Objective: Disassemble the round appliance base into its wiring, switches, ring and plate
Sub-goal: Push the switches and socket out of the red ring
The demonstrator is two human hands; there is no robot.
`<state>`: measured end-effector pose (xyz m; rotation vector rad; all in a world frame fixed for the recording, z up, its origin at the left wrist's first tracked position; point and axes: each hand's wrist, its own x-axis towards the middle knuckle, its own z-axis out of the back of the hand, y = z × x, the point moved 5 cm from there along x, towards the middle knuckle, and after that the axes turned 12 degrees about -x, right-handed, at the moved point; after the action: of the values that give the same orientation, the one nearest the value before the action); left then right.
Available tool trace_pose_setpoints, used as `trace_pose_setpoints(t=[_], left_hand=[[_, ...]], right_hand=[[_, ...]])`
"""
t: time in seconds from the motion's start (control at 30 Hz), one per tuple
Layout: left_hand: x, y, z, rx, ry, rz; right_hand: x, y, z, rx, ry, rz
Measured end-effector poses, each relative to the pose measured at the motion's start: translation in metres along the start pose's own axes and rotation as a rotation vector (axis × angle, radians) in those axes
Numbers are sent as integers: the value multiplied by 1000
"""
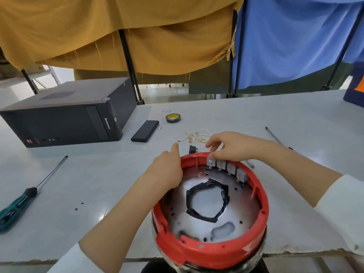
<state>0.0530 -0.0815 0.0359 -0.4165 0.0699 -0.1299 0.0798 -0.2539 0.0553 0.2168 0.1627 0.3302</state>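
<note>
Lying at the far left of the grey table (256,119), a green-handled screwdriver (29,194) points its shaft up and to the right. Behind it sits a black computer case (65,115) on its side, and just right of that a slim black box (145,131) with a roll of black tape (173,118) a little further back. A loose bundle of pale wires (197,135) lies on the table beyond the hands, with a small black plug-like part (191,149) just outside the red rim.

The left hand (167,172) rests on the upper left edge of the red ring (262,196) — index finger stretched out and pointing away, the other fingers curled down over the rim and gripping it. The round appliance base sits at the near edge of the table, straight in front of the person, open side up: the red ring surrounds a metal plate (242,209) with a black-lined hole in its middle.

The right hand (230,146) reaches over the far rim — its fingers and thumb bent and pinching the leftmost of four grey switches (226,167) that stand in a row inside the ring's upper right wall. Both arms wear white sleeves. To the right, well apart from the base, a second thin screwdriver (274,137) lies partly hidden behind the right forearm. Mustard and blue curtains hang behind the table.
</note>
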Motion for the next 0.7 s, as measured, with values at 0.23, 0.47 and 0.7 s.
trace_pose_setpoints(t=[0.23, 0.47, 0.7], left_hand=[[-2, -19, -4, 103, 48, 1], [27, -26, -19, -40, 58, -282], [29, -23, -21, 54, -131, -284]], right_hand=[[-6, 10, -14, -164, -87, 65], [-2, 18, -23, -304, -177, 108], [3, 17, -37, -449, -311, 116]])
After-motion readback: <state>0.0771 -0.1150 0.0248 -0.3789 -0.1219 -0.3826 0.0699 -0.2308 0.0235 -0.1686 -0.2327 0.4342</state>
